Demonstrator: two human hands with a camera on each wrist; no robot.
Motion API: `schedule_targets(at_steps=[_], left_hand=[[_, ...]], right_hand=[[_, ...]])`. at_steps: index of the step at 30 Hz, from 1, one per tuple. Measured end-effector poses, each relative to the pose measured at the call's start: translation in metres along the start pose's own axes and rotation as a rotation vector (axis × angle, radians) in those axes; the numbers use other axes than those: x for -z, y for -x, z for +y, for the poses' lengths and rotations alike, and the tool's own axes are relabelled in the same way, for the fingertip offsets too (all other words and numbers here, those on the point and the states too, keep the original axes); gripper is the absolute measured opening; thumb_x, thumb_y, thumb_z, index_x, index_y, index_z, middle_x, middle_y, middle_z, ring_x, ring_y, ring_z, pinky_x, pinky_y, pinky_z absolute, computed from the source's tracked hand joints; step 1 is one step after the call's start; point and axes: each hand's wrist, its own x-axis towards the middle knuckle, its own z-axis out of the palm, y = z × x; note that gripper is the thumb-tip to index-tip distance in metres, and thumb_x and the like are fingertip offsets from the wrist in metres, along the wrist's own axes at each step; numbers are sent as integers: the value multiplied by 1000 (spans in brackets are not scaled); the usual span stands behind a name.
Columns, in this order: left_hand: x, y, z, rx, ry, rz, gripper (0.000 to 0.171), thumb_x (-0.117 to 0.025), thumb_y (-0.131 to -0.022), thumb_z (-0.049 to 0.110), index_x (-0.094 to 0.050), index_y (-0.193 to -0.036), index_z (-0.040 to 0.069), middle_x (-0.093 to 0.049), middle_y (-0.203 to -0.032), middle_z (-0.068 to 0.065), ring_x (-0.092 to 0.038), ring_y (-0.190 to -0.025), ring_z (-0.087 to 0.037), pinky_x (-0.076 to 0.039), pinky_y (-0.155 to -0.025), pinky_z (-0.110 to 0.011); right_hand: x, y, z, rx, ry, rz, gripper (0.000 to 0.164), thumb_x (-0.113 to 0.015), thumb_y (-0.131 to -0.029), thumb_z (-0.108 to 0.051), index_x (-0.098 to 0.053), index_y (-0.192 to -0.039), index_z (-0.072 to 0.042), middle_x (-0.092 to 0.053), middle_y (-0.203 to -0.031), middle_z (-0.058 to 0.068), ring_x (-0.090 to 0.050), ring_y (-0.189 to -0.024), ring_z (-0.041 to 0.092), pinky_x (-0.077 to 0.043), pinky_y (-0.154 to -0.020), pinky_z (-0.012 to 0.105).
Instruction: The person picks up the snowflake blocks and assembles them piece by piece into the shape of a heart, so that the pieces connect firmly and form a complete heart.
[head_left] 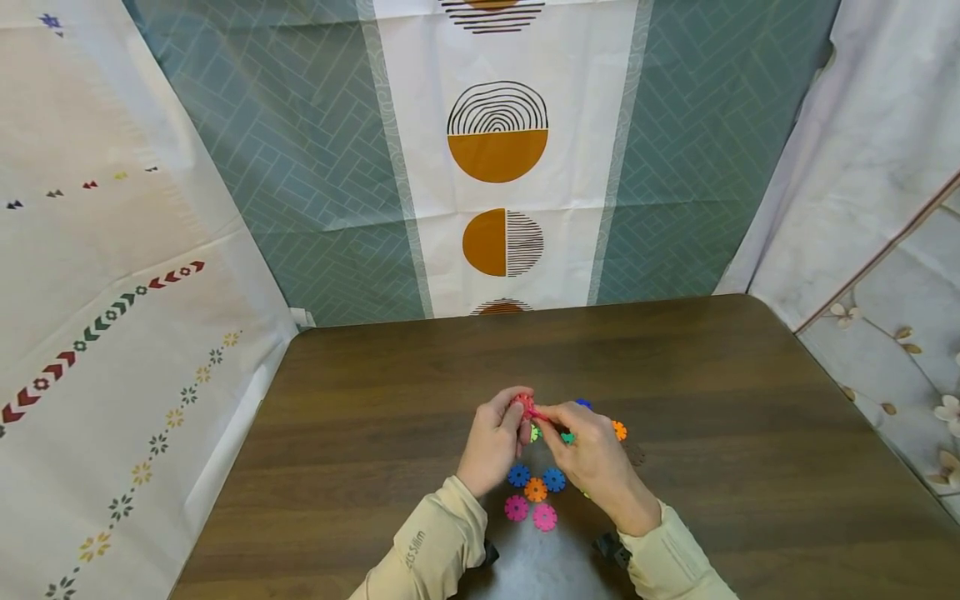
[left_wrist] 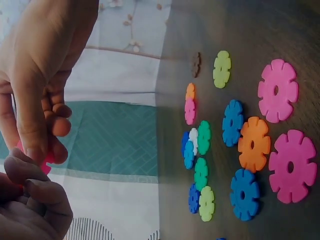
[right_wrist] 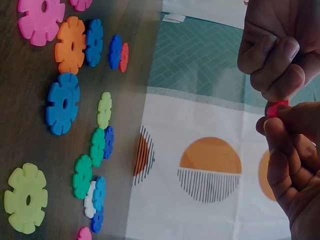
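Above the table, my left hand holds a red notched flower disc between thumb and fingers. My right hand pinches a pink disc against the red one, and the two pieces touch. Fingers cover most of both pieces, so how far they interlock cannot be seen. Below the hands, on the table, lies a group of flower discs: two blue ones, an orange one and two pink ones.
More discs lie farther back on the brown table: lime, green, white, orange and brown. A patterned curtain hangs behind the table's far edge.
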Motion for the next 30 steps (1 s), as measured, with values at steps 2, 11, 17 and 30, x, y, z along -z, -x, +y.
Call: schedule_targets(at_steps=[2, 11, 17, 30], left_hand=[[0, -1, -1, 11, -8, -11, 29, -36, -103, 0, -55, -121, -10, -51, -64, -12, -42, -45, -13, -39, -43, -20], [6, -3, -5, 9, 64, -83, 28, -41, -104, 8, -55, -123, -8, -53, -66, -8, -45, -48, -14, -43, -46, -21], [8, -7, -5, 18, 119, -108, 21, -45, -103, 11, -46, -115, -7, -56, -67, -8, -47, -48, -16, -46, -49, -23], [25, -13, -5, 119, 153, 88, 22, -61, -96, 17, -64, -92, -5, -56, -64, -8, -51, -52, -18, -50, -52, -26]], right_hand=[[-1, 1, 0, 2, 4, 3, 31, -81, -73, 3, -72, -102, -4, -69, -88, 0, -65, -71, 7, -56, -65, 19], [0, 2, 2, -7, 13, 0, 30, -80, -75, 1, -70, -103, -5, -68, -89, 0, -63, -72, 8, -55, -66, 18], [6, 1, 5, -79, 15, -22, 36, -80, -76, -4, -66, -110, -8, -66, -95, -1, -64, -81, 8, -57, -69, 25], [26, 23, 31, -591, 234, -475, 42, -77, -84, -24, -62, -118, -5, -57, -103, 7, -51, -94, 23, -50, -75, 40]])
